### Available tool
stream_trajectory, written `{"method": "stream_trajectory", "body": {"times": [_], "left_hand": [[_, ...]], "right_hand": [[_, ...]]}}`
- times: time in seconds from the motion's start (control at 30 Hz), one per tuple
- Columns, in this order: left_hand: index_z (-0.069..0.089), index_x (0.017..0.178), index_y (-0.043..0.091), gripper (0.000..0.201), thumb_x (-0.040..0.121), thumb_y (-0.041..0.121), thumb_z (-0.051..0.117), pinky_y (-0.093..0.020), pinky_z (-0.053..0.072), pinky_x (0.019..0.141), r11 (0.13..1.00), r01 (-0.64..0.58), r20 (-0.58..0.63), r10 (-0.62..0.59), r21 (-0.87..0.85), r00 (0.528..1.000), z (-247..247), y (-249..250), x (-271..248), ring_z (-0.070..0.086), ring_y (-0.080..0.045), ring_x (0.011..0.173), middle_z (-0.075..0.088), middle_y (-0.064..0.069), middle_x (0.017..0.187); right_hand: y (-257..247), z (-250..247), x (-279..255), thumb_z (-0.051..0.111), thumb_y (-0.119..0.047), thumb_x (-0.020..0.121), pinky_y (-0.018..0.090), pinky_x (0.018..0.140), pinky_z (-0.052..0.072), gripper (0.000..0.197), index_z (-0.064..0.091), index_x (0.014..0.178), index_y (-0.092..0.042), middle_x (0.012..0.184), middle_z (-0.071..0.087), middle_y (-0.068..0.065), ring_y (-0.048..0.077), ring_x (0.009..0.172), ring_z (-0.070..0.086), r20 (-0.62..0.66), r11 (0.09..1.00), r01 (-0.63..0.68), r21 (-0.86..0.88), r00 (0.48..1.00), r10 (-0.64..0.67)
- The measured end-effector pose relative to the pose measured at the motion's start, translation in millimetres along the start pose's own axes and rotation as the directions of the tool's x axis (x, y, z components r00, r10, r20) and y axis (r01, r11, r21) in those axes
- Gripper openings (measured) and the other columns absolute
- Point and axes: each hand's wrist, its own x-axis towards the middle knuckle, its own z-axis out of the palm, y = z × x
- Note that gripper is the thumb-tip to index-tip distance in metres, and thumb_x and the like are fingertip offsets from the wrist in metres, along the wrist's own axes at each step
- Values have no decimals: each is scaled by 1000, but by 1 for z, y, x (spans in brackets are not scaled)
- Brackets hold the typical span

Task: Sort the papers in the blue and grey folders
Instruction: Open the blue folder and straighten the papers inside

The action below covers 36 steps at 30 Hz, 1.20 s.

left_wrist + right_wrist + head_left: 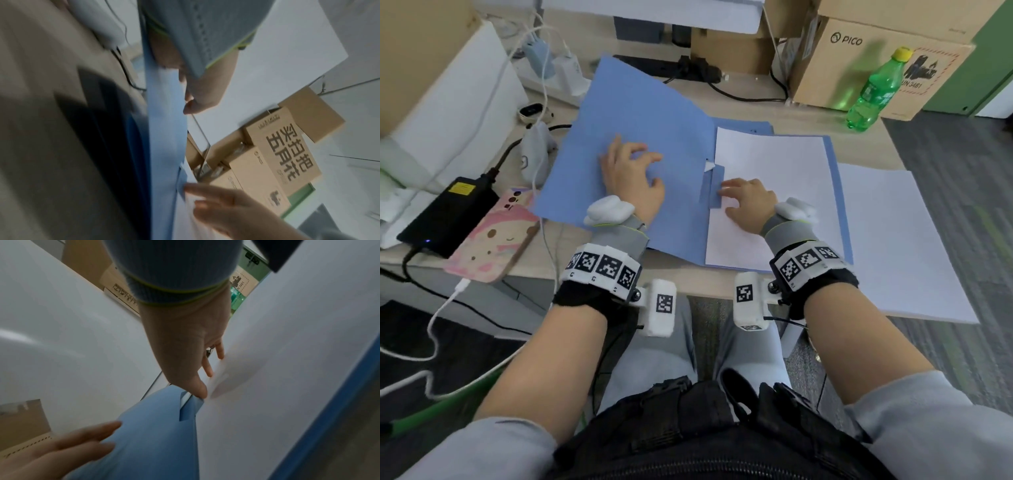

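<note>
A blue folder [640,113] lies open on the desk, its left cover slightly raised. A white sheet [774,171] fills its right half, the sheet's left edge beside a small blue flap [714,186]. My left hand [633,168] rests on the left cover with arched fingertips and holds nothing. My right hand [739,198] lies flat on the white sheet, fingertips at the flap. The right wrist view shows the thumb [199,392] at the flap's edge and the left hand [61,449] on the blue cover [144,443]. No grey folder is in view.
A stack of white paper [893,240] lies right of the folder, overhanging the desk edge. A pink-cased phone [493,236] and a black charger [448,212] with cables sit at the left. A green bottle [873,92] and cardboard box [859,58] stand behind.
</note>
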Motion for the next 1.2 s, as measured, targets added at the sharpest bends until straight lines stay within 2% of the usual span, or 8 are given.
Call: {"method": "stream_trajectory", "body": {"times": [0.1,0.27,0.43,0.57,0.73,0.87,1.0,1.2], "left_hand": [[53,127,20,47,80,18,57,-54,1,116,927,284,-75,-274,244,959,-25,-22,2,9,-31,146,36,-8,147],[53,127,10,46,82,9,46,-39,35,100,886,463,-123,-461,-10,879,-61,-42,4,46,-34,125,53,-17,132],[64,116,10,42,81,0,44,-25,45,88,948,187,-135,-227,-256,965,-103,-17,-9,61,-15,97,67,-6,117],[66,109,19,43,74,2,45,-20,53,80,787,11,-76,-74,-616,994,-109,16,-15,63,7,88,66,7,103],[40,138,6,65,75,14,54,-14,47,72,618,-65,28,139,-783,990,-89,61,-25,61,8,80,67,13,96],[26,145,9,86,75,39,65,-28,48,97,603,-51,197,338,-796,920,-62,78,-29,50,-21,128,52,-10,137],[24,146,9,105,66,68,62,-26,33,114,663,-75,294,427,-745,855,-33,86,-32,35,-15,139,38,-8,149],[46,136,11,47,94,32,48,-28,31,114,806,-35,370,309,-591,876,13,92,-37,41,-11,134,48,-1,143]], "right_hand": [[-1,3,0,46,-15,91,39,103,31,45,48,135,-25,151,32,-11,23,135,30,-5,1000,-25,16,1000,25],[-8,6,1,48,-15,90,38,107,27,43,50,132,-23,150,33,-12,21,136,29,8,994,-89,62,996,89],[-17,6,-1,48,-17,90,41,109,30,47,47,136,-22,152,30,-12,22,137,29,34,991,-121,52,992,119],[-20,8,-3,54,-19,89,40,112,30,56,38,143,-15,154,29,-4,25,140,29,38,989,-117,91,993,114],[-21,9,-11,56,-26,91,41,113,27,55,40,140,-6,147,40,11,30,136,34,-10,985,-60,161,998,62],[-14,8,-21,51,-22,95,37,110,27,45,46,135,-2,144,44,8,32,133,36,-65,987,36,156,998,-26],[6,6,-36,49,-18,95,31,109,32,38,55,132,-13,141,51,4,23,131,45,-168,932,43,359,986,19],[38,-6,-73,48,-6,92,27,71,53,20,68,95,-7,92,69,12,16,73,70,-442,701,115,704,843,306]]}}
